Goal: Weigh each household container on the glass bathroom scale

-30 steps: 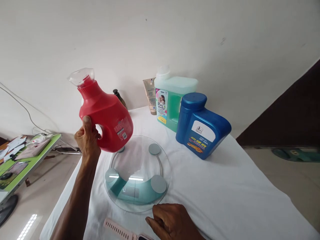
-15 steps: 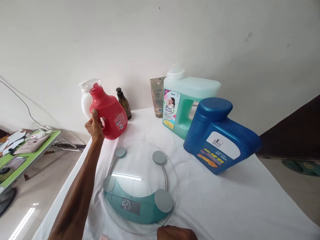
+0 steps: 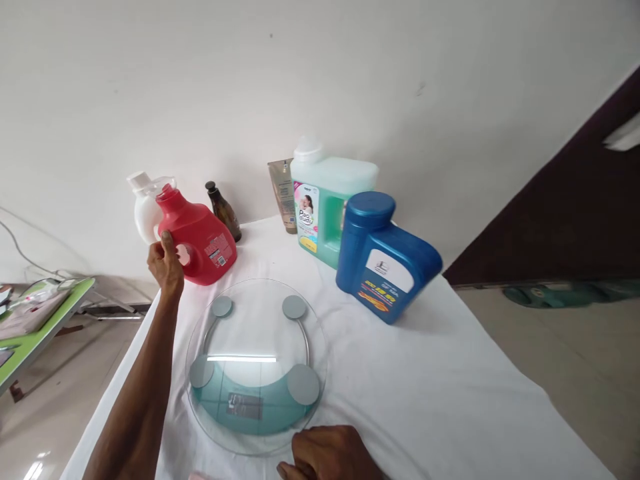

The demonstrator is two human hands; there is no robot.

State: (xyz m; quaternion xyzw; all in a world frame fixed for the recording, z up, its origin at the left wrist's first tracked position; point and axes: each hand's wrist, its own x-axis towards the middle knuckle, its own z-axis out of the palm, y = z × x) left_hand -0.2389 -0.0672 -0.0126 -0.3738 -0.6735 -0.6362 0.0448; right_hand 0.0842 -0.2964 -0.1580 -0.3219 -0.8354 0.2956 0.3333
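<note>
My left hand (image 3: 167,265) is closed round the handle of a red detergent jug (image 3: 210,250), which stands at the far left of the white-covered table. The jug has no cap on its neck. Behind it is a white jug (image 3: 146,212), partly hidden. A round glass bathroom scale (image 3: 257,333) lies in front of me with nothing on it; its display cannot be read clearly. At the near edge of the scale my right hand (image 3: 330,453) is curled into a loose fist, the thumb a little apart, with no object showing in it.
A dark pump bottle (image 3: 225,213), a tan tube (image 3: 283,197), a green liquid jug (image 3: 335,177) and a blue oil jug (image 3: 387,267) stand along the back. Left is a green-topped table (image 3: 45,340) with papers. Slippers (image 3: 555,295) lie on the floor at right.
The view has swung right, so things sit further left. My right hand has come further into view. The scale's display has dimmed. My left hand stays at the red jug's handle.
</note>
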